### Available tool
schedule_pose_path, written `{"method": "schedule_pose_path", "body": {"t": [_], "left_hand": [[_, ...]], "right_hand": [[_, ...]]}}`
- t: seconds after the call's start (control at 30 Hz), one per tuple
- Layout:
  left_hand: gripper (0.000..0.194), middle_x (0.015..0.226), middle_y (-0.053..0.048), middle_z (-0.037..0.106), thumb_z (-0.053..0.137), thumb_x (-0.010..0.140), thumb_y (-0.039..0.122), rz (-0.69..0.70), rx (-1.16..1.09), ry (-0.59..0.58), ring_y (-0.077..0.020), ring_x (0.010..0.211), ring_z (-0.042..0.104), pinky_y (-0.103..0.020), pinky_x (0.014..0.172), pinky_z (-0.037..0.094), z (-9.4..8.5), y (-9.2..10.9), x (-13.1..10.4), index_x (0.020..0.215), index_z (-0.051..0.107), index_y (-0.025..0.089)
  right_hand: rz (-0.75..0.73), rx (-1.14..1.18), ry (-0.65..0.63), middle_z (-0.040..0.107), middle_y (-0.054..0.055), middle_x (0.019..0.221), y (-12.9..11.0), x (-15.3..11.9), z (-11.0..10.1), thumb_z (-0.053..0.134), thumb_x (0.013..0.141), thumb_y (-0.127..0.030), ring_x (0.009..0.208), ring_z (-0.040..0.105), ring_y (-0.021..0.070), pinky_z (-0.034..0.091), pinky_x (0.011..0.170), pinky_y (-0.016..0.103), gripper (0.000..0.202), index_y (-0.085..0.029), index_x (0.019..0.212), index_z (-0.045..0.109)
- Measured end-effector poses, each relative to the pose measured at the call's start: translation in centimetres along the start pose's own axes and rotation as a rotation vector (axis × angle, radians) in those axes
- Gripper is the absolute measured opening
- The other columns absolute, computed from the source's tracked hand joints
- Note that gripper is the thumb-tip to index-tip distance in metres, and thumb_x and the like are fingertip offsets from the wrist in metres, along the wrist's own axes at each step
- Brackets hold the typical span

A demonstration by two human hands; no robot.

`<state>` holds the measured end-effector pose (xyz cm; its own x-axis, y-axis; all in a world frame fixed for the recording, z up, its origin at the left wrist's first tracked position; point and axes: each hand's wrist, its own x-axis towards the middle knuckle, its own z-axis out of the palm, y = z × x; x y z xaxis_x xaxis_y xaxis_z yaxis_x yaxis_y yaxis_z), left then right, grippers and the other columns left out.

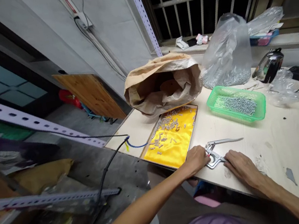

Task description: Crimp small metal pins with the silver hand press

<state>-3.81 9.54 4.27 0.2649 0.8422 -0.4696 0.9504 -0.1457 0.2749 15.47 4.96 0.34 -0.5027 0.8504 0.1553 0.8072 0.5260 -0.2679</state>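
A silver plier-like hand tool (pixel 214 160) with a C-shaped frame lies low over the near edge of the table. Its long upper lever (pixel 226 140) stands apart from the lower handle. My right hand (pixel 241 167) is closed on the lower handle's end. At the opposite end, my left hand (pixel 197 159) has its fingers pinched by the tool's jaws, next to a small red part. What those fingers hold is hidden. Left of the tool lies a shallow tray lined with yellow cloth (pixel 171 152), with many small metal pieces (pixel 169 124) scattered on it.
An open brown paper sack (pixel 163 82) rests behind the tray. A green plastic basket (pixel 261 107) holds small screw-like metal pieces (pixel 239 104). Behind it stands a clear plastic bag (pixel 227 52). A dark cable (pixel 105 174) hangs at the table's left edge. Metal shelving (pixel 36 128) is further left.
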Motion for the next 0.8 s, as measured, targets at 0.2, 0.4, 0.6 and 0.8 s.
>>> {"method": "schedule_pose_path", "body": {"t": [0.2, 0.4, 0.6, 0.8], "left_hand": [[0.028, 0.093, -0.015, 0.069, 0.062, 0.070, 0.030, -0.024, 0.065, -0.103, -0.0280, 0.090, 0.065, -0.029, 0.067, 0.046, -0.9, 1.5, 1.1, 0.090, 0.070, 0.012], [0.019, 0.088, -0.013, 0.070, 0.066, 0.065, 0.020, 0.044, 0.114, -0.101, -0.0271, 0.086, 0.065, -0.028, 0.067, 0.046, -1.8, 1.1, 2.0, 0.082, 0.071, 0.013], [0.023, 0.085, -0.005, 0.068, 0.058, 0.082, 0.034, 0.315, -0.143, 0.431, -0.0167, 0.078, 0.061, -0.024, 0.069, 0.043, -10.2, 2.8, 2.3, 0.092, 0.070, 0.017], [0.021, 0.084, -0.007, 0.063, 0.048, 0.087, 0.018, 0.356, 0.167, 0.495, -0.0162, 0.077, 0.058, -0.024, 0.067, 0.040, -11.6, -3.0, 2.6, 0.082, 0.068, 0.013]], "right_hand": [[0.004, -0.053, 0.066, 0.056, 0.002, 0.076, 0.7, -0.3, -1.1, 0.045, 0.089, -0.015, 0.069, 0.050, 0.0174, 0.035, 0.060, 0.028, 0.016, -0.021, 0.075, 0.047], [0.041, -0.083, 0.105, 0.055, 0.001, 0.074, 2.3, -1.9, -1.1, 0.044, 0.091, -0.018, 0.069, 0.051, 0.0172, 0.035, 0.058, 0.028, 0.016, -0.021, 0.076, 0.049], [0.037, -0.067, 0.110, 0.057, 0.002, 0.074, 3.1, -2.8, -1.1, 0.037, 0.094, -0.020, 0.069, 0.053, 0.0172, 0.038, 0.057, 0.028, 0.022, -0.021, 0.076, 0.049], [0.001, -0.001, 0.189, 0.056, 0.003, 0.071, 3.1, -2.7, -1.0, 0.031, 0.097, -0.031, 0.066, 0.053, 0.0179, 0.040, 0.057, 0.029, 0.029, -0.022, 0.080, 0.052]]}}
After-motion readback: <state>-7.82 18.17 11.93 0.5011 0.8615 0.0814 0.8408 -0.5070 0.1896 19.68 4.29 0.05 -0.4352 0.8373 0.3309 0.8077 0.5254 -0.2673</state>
